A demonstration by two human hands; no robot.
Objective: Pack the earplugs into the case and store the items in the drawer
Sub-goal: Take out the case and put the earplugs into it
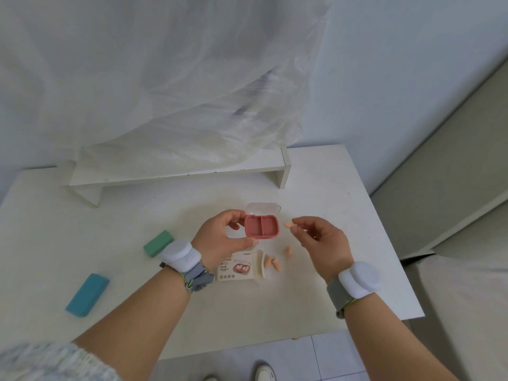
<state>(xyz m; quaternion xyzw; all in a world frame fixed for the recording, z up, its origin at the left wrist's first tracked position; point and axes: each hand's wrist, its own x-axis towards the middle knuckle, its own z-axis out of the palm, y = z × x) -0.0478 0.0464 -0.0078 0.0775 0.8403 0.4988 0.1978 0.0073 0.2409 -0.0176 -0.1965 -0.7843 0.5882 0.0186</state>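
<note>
The left hand (220, 237) is gripping the open pink earplug case (261, 226) while the right hand (320, 240) is pinching one earplug (288, 224) just beside it, its wrist partly hiding the earplug box (236, 268) below.

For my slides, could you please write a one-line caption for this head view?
Left hand holds the open pink case while right hand brings one earplug toward it.
</note>
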